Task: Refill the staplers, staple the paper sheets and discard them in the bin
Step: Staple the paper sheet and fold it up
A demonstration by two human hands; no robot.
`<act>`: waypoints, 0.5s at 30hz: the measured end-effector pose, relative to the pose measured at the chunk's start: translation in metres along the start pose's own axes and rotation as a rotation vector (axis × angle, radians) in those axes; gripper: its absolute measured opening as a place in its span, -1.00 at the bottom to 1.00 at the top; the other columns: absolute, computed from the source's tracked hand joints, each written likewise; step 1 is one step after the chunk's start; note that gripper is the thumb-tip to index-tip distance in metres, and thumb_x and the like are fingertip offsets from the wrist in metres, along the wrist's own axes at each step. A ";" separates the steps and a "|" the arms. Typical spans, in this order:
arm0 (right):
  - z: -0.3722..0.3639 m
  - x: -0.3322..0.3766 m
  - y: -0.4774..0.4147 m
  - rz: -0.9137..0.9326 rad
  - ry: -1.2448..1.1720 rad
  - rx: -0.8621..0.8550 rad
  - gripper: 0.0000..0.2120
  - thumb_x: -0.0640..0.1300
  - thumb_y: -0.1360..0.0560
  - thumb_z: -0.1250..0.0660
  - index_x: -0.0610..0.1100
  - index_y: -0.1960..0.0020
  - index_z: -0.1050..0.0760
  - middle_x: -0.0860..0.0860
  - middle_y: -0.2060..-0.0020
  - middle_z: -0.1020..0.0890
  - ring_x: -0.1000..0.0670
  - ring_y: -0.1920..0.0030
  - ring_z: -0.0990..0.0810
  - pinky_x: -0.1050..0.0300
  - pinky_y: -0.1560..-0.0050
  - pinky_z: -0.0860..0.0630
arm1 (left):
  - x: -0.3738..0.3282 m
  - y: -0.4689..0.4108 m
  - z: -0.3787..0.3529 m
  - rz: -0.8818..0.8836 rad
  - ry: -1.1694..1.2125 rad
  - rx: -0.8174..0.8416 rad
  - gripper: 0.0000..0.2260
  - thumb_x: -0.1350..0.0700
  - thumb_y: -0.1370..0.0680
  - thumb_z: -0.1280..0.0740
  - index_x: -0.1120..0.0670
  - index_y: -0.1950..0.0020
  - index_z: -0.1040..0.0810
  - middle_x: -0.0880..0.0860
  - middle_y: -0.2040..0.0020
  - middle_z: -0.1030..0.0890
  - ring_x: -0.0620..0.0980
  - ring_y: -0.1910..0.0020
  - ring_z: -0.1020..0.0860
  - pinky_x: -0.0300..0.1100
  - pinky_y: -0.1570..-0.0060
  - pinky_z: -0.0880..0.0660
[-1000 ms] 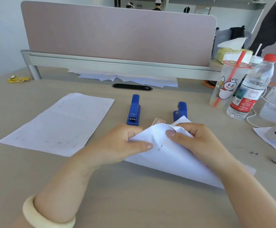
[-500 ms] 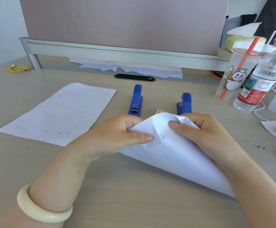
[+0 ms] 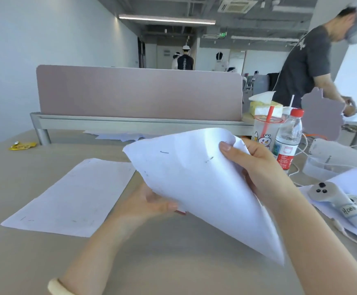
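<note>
A white stapled paper sheet (image 3: pixel 198 184) is lifted off the desk and tilted, with several staples showing on it. My right hand (image 3: pixel 256 167) grips its upper right edge. My left hand (image 3: pixel 150 203) holds its lower left edge from beneath. Flat on the desk to the left lies a second stapled paper sheet (image 3: pixel 71 199). The lifted sheet hides both blue staplers; only a bit of a red-and-white box (image 3: pixel 181 212) peeks out under my left thumb. No bin is in view.
A pink divider panel (image 3: pixel 139 92) closes the desk's far side, with loose papers (image 3: pixel 118 135) under it. At right stand a straw cup (image 3: pixel 264 133), a water bottle (image 3: pixel 288 139), a tissue pack (image 3: pixel 265 105) and a white controller (image 3: pixel 339 203). A person (image 3: pixel 307 62) stands at the back right.
Both hands raised the sheet from the desk; it now hides the staplers. My head tilted up, showing the room beyond the divider.
</note>
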State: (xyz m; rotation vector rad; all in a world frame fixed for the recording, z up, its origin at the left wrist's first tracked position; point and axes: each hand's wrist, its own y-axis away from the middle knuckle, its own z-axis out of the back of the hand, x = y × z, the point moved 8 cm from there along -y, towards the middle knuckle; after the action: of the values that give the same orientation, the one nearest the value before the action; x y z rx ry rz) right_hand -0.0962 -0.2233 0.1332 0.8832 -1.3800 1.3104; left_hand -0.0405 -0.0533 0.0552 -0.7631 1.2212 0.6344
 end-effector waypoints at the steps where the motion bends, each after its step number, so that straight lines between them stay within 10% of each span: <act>1: 0.002 0.012 0.001 0.039 -0.011 -0.005 -0.82 0.02 -0.35 -0.37 -0.09 0.19 -0.61 -0.05 0.29 -0.66 -0.06 0.30 -0.60 0.17 0.25 -0.46 | -0.007 0.001 -0.002 -0.025 -0.008 -0.029 -0.64 0.16 -0.33 -0.50 -0.03 -0.09 -0.57 -0.07 0.02 -0.71 -0.12 0.01 -0.66 -0.37 0.12 -0.52; 7: 0.005 0.079 0.010 0.283 -0.002 -0.104 -0.83 -0.01 -0.38 -0.42 -0.03 0.05 -0.61 0.00 0.17 -0.69 -0.03 0.22 -0.65 0.19 0.29 -0.52 | -0.039 0.027 0.039 -0.117 0.152 -0.421 -0.84 0.29 -0.38 -0.44 0.03 0.20 -0.67 -0.12 0.27 -0.73 -0.17 0.27 -0.68 -0.41 0.39 -0.53; 12: -0.036 0.071 0.006 0.211 0.051 0.046 -0.19 0.33 -0.04 -0.50 0.19 -0.25 -0.38 0.08 -0.06 -0.68 0.06 -0.01 -0.67 0.18 0.15 -0.61 | -0.064 0.081 0.115 -0.182 0.206 -0.612 -0.72 0.20 -0.32 -0.51 0.08 -0.01 -0.65 -0.03 0.07 -0.73 -0.07 0.08 -0.69 -0.29 0.23 -0.59; 15: -0.115 0.023 0.009 0.004 0.148 0.282 -0.51 0.06 -0.29 -0.49 0.06 -0.19 -0.50 0.06 0.02 -0.71 0.04 0.02 -0.68 0.04 -0.02 -0.58 | -0.062 0.129 0.170 -0.152 0.181 -0.729 -0.64 0.11 -0.29 -0.52 0.06 -0.07 -0.62 -0.01 0.00 -0.71 -0.01 0.01 -0.67 -0.06 0.03 -0.58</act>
State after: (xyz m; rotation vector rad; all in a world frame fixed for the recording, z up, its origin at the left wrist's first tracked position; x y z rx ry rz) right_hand -0.0905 -0.1066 0.1431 0.9491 -1.0991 1.5666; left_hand -0.0575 0.1584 0.1202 -1.5334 1.0739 0.9108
